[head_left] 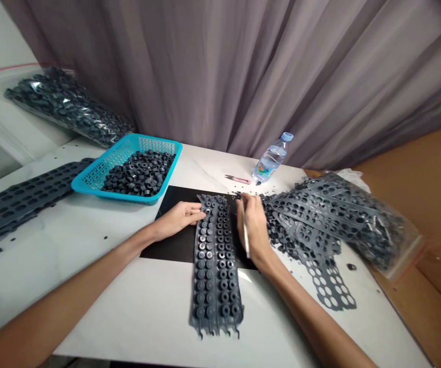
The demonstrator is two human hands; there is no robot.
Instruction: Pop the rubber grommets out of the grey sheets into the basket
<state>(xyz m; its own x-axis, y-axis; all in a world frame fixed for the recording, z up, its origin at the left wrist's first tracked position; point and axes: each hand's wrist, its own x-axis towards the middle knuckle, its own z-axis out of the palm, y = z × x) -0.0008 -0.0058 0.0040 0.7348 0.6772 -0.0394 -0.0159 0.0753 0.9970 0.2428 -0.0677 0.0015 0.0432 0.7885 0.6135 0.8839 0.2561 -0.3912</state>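
Note:
A dark grey moulded rubber sheet (215, 266) with rows of round ring-shaped parts lies lengthwise in front of me, partly over a black mat (180, 245). My left hand (182, 219) pinches the sheet's left edge near its far end, thumb on top. Just right of the sheet, my right hand (254, 222) is closed round a slim, pale, pen-like tool (246, 232). Its exact kind is unclear. Small dark bits sit at the fingertips of that hand, by the sheet's far right corner.
A blue basket (128, 194) holds many loose dark rings. More sheets (24, 191) lie at left, below a filled plastic bag (70, 110). Pink-handled thread snips (237, 179) and a water bottle (271, 159) stand behind. At right are punched-out sheets (329, 278) and another bag (381, 230).

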